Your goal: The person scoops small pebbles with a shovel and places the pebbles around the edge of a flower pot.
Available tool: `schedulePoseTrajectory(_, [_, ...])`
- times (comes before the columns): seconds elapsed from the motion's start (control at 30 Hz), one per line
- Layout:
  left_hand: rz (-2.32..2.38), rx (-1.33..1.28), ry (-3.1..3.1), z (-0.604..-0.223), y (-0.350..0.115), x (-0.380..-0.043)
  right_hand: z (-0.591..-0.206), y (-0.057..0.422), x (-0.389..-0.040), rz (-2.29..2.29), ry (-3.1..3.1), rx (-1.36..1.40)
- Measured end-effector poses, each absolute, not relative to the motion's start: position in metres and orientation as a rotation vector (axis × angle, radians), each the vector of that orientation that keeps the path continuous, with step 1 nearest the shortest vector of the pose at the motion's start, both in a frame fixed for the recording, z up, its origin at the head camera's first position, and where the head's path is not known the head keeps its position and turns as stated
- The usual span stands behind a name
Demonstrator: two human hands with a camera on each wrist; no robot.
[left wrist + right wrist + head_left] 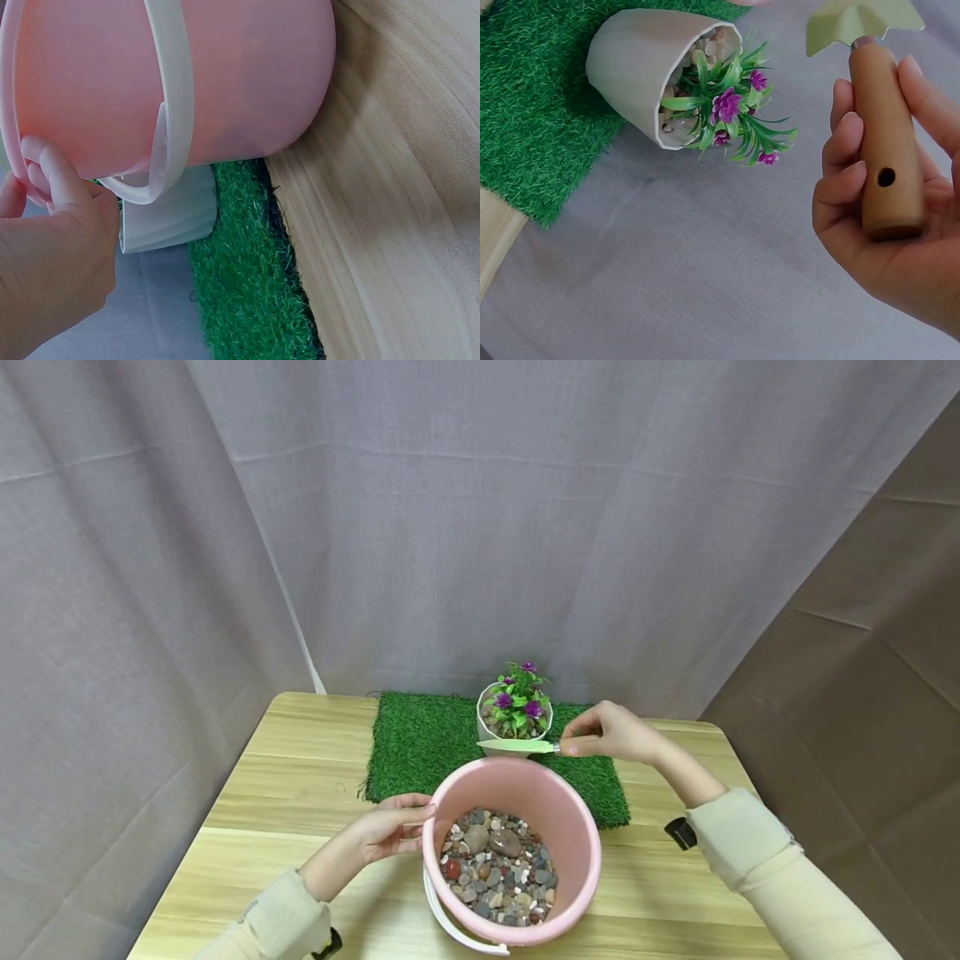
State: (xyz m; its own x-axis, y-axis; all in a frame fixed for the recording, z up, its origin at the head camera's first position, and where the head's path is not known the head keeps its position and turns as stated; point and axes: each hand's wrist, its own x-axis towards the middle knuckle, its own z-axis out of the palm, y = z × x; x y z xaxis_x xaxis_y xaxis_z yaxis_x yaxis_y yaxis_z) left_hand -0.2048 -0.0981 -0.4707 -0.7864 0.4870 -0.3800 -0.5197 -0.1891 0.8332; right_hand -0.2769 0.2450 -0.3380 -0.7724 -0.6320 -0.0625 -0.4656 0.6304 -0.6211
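A pink bucket [581, 835] stands at the table's front, with many small pebbles [498, 868] on its bottom. My left hand [393, 827] grips its rim on the left side; in the left wrist view the fingers [56, 169] curl against the outer wall below the rim. In my right hand [611, 733] is a small garden trowel [517, 746] with a light green blade, held by its wooden handle [889, 142]. The blade is level above the bucket's far rim. Behind it a white flowerpot [634, 71] holds purple flowers [517, 700] and small stones.
The pot stands on a green artificial grass mat [420, 735] laid across the back of the wooden table [300, 760]. The bucket's white handle [453, 927] hangs down at its front left. A grey curtain [480, 527] closes off the back, and a brown one [862, 693] the right.
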Motion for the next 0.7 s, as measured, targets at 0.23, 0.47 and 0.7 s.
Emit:
schedulePoseTrajectory(0.23, [2.010,-0.031,1.453,-0.472,-0.098,-0.206,-0.344,0.246,-0.262,-0.791,2.644,-0.928])
schedulePoseTrajectory(0.47, [2.009,-0.041,1.453,-0.471,-0.098,-0.205,-0.353,0.235,-0.238,-0.495,2.776,-1.054])
schedulePoseTrajectory(0.7, [2.006,-0.040,1.453,-0.470,-0.098,-0.204,-0.365,0.228,-0.224,-0.353,2.813,-1.210])
